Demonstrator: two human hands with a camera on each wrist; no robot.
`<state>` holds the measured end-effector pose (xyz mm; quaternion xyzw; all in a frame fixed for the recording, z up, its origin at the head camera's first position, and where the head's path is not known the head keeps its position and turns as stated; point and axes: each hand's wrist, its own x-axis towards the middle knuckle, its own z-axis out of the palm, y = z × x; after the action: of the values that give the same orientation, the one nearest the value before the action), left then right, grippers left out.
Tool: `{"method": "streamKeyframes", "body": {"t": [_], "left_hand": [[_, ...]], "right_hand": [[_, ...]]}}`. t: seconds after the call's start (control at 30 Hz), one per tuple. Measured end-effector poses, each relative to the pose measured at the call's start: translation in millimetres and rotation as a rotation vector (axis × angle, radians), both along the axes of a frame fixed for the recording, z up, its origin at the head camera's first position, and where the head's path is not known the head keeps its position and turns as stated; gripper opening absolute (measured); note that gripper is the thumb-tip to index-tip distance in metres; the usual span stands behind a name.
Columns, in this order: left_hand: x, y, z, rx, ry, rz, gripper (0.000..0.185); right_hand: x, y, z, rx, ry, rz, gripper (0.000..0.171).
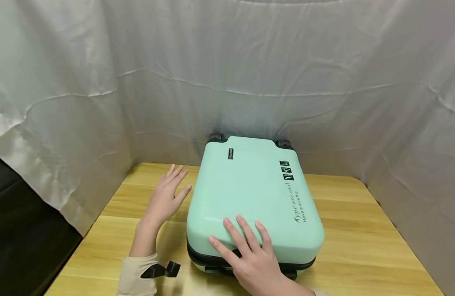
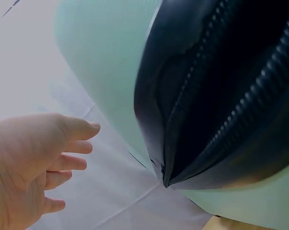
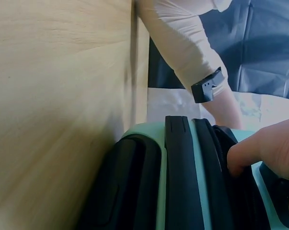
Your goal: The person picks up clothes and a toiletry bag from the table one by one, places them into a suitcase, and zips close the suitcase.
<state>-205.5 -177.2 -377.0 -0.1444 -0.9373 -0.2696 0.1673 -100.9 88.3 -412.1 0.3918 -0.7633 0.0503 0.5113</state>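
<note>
A mint-green hard-shell suitcase [image 1: 249,181] lies flat on the wooden table, its wheels toward the back curtain. Black zipper tape runs round its side, and in the left wrist view the zipper [image 2: 187,91] is undone, with a dark gap between its two rows of teeth. My right hand [image 1: 255,259] rests with fingers spread on the front edge of the lid; in the right wrist view a digit [image 3: 242,155] touches the black zipper band. To the left of the suitcase, my left hand [image 1: 166,199] is held apart from it, fingers extended.
The wooden table [image 1: 360,230] extends on both sides of the suitcase. Grey curtains [image 1: 249,61] hang behind it and along the sides. Dark fabric [image 1: 20,230] shows at the far left. A black wrist device [image 1: 158,270] sits on the left sleeve.
</note>
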Motion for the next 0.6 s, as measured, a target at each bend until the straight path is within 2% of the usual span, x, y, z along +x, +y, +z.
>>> {"method": "streamKeyframes", "body": {"t": [0.23,0.37,0.5,0.6], "left_hand": [[4.4,7,4.7,0.012,0.061,-0.025,0.052],[9.9,15,9.9,0.020,0.104,-0.073,0.049],[15.3,21,13.1,0.009,0.176,-0.126,0.044],[19.7,25,14.8,-0.015,0.235,-0.172,0.042]], "right_hand": [[1.3,5,-8.1,0.033,-0.080,-0.009,0.047],[2.6,7,-8.8,0.031,-0.111,0.003,0.048],[2.2,11,-6.6,0.042,-0.112,0.025,0.046],[2.9,17,-3.0,0.066,-0.150,0.051,0.043]]}}
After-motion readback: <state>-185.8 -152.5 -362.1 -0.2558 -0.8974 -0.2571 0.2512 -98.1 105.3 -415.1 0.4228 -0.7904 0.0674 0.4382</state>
